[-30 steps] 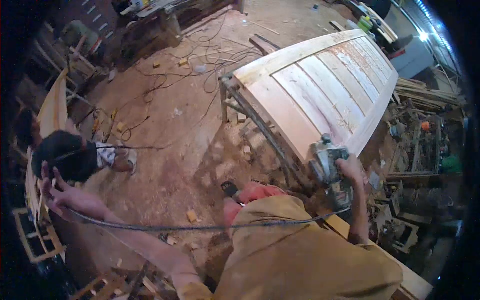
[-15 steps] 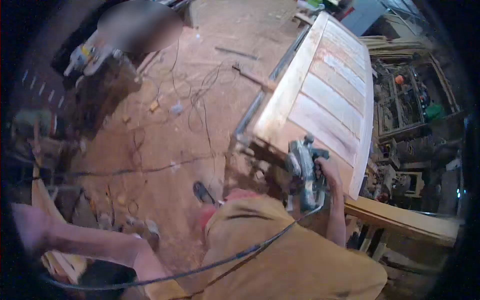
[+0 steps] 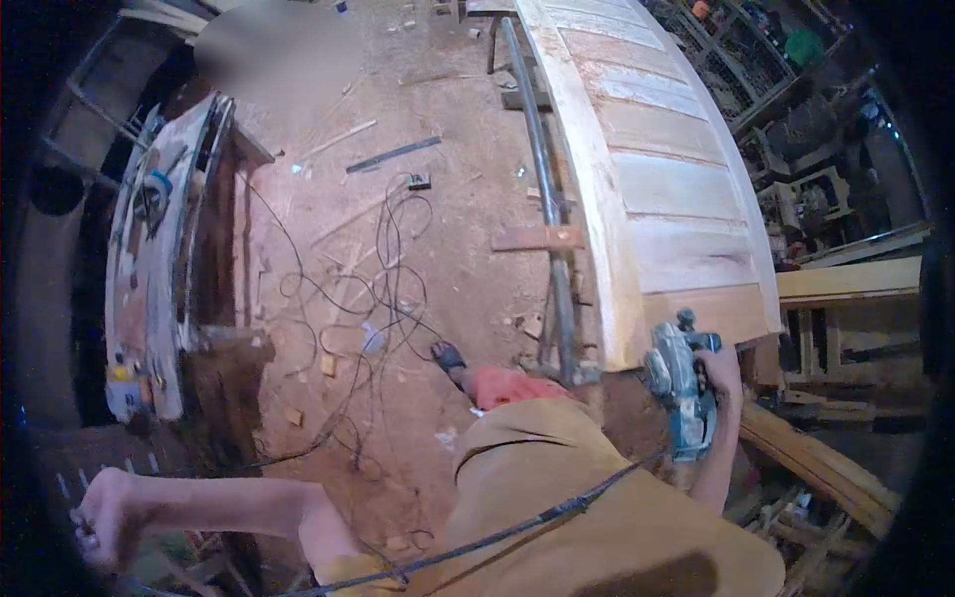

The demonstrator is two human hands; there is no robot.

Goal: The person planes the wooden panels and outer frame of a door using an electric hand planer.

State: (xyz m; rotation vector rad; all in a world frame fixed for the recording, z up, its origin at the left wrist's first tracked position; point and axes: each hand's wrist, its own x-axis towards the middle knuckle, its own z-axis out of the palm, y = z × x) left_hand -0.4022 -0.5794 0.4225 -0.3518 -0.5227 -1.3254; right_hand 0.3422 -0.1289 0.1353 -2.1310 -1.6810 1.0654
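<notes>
My right hand (image 3: 718,370) is wrapped around the rear handle of a teal electric planer (image 3: 686,398). The planer is at the near end of a panelled wooden door (image 3: 686,189); whether it touches the wood I cannot tell. From the tool a dark power cord (image 3: 567,507) crosses in front of my body toward the lower left. My left hand (image 3: 97,522) is stretched far out to the left with its fingers curled. Whatever it may hold is hidden at the dark edge of the view.
A workbench (image 3: 164,249) with tools on it stands on the left. Tangled cords (image 3: 388,269) and wood scraps lie on the dirt floor. A metal pipe (image 3: 537,129) runs beside the door. Timber beams (image 3: 826,463) and cluttered shelving are on the right. Another person is at the top left.
My view has turned, so the door and planer appear further right and the left workbench shows more fully. The planer stays in my right hand. My left arm remains extended.
</notes>
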